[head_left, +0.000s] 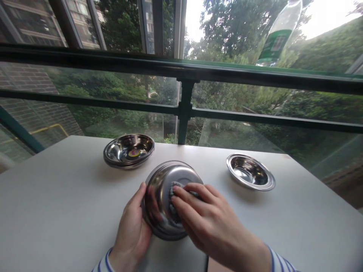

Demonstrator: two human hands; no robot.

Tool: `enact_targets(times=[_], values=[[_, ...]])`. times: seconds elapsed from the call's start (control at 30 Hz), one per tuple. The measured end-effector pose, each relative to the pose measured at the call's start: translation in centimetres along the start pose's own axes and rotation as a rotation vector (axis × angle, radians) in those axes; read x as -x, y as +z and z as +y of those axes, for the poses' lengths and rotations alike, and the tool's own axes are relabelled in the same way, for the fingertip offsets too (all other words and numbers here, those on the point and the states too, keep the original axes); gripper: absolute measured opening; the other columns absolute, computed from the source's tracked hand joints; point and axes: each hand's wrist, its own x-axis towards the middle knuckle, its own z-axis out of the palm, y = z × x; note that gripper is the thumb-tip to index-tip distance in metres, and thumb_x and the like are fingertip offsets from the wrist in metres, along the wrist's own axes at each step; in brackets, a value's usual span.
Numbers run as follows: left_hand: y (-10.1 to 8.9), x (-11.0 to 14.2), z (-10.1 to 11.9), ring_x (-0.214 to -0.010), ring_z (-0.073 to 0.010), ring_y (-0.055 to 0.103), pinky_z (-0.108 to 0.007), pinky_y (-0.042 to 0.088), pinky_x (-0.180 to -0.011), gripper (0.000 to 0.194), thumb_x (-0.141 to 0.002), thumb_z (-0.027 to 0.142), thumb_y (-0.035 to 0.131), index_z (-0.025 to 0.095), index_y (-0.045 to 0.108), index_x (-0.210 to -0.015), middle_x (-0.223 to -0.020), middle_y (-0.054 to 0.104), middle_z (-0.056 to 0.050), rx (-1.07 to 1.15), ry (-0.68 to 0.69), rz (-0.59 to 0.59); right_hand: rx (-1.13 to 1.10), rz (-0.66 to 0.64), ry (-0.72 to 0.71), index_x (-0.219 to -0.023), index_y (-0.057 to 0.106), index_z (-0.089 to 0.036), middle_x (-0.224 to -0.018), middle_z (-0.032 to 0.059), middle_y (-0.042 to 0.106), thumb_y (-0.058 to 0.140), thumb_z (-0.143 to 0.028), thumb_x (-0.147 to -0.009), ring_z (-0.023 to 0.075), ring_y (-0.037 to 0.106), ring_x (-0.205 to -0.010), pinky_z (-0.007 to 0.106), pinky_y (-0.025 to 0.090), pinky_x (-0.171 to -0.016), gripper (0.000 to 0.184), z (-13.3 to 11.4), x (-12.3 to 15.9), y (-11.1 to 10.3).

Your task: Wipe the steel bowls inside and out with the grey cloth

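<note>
A shiny steel bowl (pixel 159 189) is tipped up with its outer base facing me. My left hand (pixel 134 223) grips its left rim, thumb along the edge and the other fingers hidden behind it. Against the base, my right hand (pixel 204 211) presses a small greyish-green scrubbing pad or cloth (pixel 172 196) under bent fingertips. Most of that pad is covered by the fingers, so its exact kind cannot be made out.
At the table's back left sits a stack of steel bowls (pixel 129 151), the top one with a coloured sticker. Another steel bowl (pixel 251 172) stands to the right on the white table (pixel 56 196). A green railing (pixel 184 98) and glass run behind; a plastic bottle (pixel 276 41) rests on the rail.
</note>
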Motion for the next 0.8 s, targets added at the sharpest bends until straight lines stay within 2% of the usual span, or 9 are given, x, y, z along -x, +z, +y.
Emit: enact_targets(times=[0.1,0.23,0.33,0.43,0.63,0.8], values=[[0.08,0.13,0.0,-0.074,-0.0226,0.07,-0.034,0.058,-0.071,0.02,-0.084,0.018,0.052,0.009,0.069,-0.086,-0.078,0.074,-0.01,0.004,0.011,-0.003,-0.007,-0.013,-0.015,-0.11,0.058,-0.013,-0.12,0.0086,0.061,0.049,-0.019,-0.089,0.0219,0.052,-0.105,0.034,0.046,-0.078,0.024,-0.04,-0.01,-0.2],[-0.09,0.07,-0.25,-0.061,-0.0165,0.068,-0.029,0.058,-0.066,0.017,-0.084,0.018,0.053,0.011,0.069,-0.082,-0.072,0.073,-0.007,0.009,0.015,-0.005,0.045,0.031,0.079,-0.113,0.056,-0.012,-0.122,0.0095,0.059,0.049,-0.016,-0.088,0.0231,0.052,-0.105,0.036,0.045,-0.082,0.026,0.4,0.1,-0.11],[-0.17,-0.09,-0.28,-0.055,-0.0133,0.066,-0.026,0.057,-0.062,0.018,-0.085,0.017,0.052,0.011,0.068,-0.08,-0.068,0.072,-0.005,0.026,-0.001,0.006,0.003,-0.004,0.047,-0.111,0.057,-0.013,-0.122,0.0083,0.059,0.047,-0.017,-0.089,0.0238,0.052,-0.104,0.036,0.045,-0.08,0.024,0.09,0.06,-0.04],[-0.03,-0.14,-0.15,-0.053,-0.0136,0.066,-0.025,0.057,-0.059,0.021,-0.086,0.018,0.05,0.01,0.068,-0.078,-0.065,0.072,-0.006,0.024,-0.006,0.034,-0.059,-0.044,-0.005,-0.106,0.058,-0.014,-0.119,0.0068,0.062,0.047,-0.018,-0.089,0.0224,0.053,-0.101,0.034,0.046,-0.076,0.021,-0.35,0.0,-0.19],[0.13,0.03,-0.13,-0.061,-0.0187,0.068,-0.03,0.057,-0.065,0.021,-0.085,0.02,0.05,0.01,0.068,-0.081,-0.07,0.072,-0.008,0.001,-0.032,-0.007,-0.023,0.018,0.031,-0.113,0.056,-0.012,-0.122,0.0097,0.059,0.049,-0.019,-0.088,0.0242,0.051,-0.106,0.036,0.045,-0.082,0.027,-0.32,-0.26,-0.22],[-0.44,-0.55,0.66,-0.054,-0.0142,0.065,-0.023,0.054,-0.052,0.02,-0.085,0.019,0.051,0.011,0.068,-0.081,-0.065,0.071,-0.005,0.014,-0.002,0.022,-0.069,-0.06,-0.025,-0.105,0.059,-0.015,-0.116,0.0068,0.063,0.048,-0.018,-0.088,0.0211,0.055,-0.1,0.033,0.046,-0.075,0.02,-0.43,-0.09,-0.61]])
